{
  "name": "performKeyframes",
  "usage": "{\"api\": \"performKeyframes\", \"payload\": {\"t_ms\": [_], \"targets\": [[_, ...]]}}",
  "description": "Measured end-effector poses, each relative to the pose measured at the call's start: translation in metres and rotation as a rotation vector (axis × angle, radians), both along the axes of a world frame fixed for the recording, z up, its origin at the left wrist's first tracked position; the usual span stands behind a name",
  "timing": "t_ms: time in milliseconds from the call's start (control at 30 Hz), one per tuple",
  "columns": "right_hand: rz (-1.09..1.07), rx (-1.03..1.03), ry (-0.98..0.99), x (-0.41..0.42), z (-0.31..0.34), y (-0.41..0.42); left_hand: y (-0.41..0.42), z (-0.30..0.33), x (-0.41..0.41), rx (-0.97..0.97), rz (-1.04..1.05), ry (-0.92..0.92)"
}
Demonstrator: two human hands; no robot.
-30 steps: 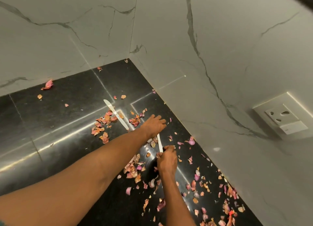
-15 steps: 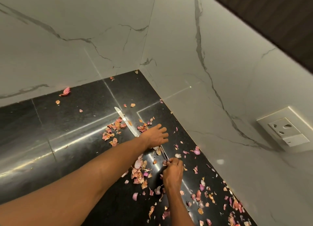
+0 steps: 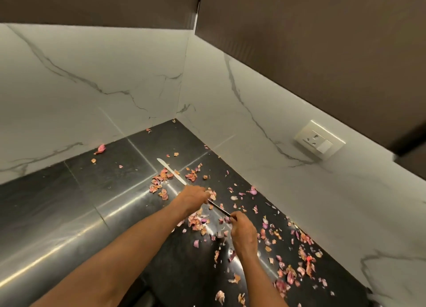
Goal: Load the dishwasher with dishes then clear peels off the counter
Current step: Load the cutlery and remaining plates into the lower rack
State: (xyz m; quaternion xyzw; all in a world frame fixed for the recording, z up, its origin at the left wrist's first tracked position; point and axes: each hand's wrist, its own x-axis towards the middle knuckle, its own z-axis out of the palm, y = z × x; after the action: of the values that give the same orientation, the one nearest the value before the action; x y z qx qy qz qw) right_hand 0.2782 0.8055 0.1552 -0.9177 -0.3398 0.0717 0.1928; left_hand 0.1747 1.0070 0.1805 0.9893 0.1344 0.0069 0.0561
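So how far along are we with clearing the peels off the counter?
Early in the peel step. Nothing looks cleared yet: onion peels lie scattered over the black counter, thickest along the right wall. In hand: the right hand grips the knife by its handle end while the left hand rests on the blade, seemingly scraping peels together. Left: gathering and removing them all. The dishwasher isn't in view.

The right hand (image 3: 242, 232) has drawn back from the left hand (image 3: 193, 197) along the knife (image 3: 171, 172).

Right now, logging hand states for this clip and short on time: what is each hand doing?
Left hand: fingers blurred, over the knife; grip cannot be told.
Right hand: pinching the knife's handle end.
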Motion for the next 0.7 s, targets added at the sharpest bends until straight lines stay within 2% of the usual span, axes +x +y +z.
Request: {"api": "performKeyframes", "payload": {"t_ms": [167, 367, 567, 700], "targets": [[-0.055, 0.043, -0.004, -0.055, 0.0, -0.051, -0.045, 0.001, -0.056, -0.073, 0.006, 0.023], [-0.077, 0.024, 0.01, -0.141, 0.001, -0.128, -0.113, -0.013, -0.138, -0.053, -0.101, 0.031], [-0.108, -0.045, -0.017, -0.226, -0.002, -0.205, -0.187, -0.014, -0.215, -0.078, -0.169, 0.122], [-0.126, -0.026, -0.01, -0.271, 0.003, -0.241, -0.224, -0.018, -0.255, -0.074, -0.138, 0.107]]}}
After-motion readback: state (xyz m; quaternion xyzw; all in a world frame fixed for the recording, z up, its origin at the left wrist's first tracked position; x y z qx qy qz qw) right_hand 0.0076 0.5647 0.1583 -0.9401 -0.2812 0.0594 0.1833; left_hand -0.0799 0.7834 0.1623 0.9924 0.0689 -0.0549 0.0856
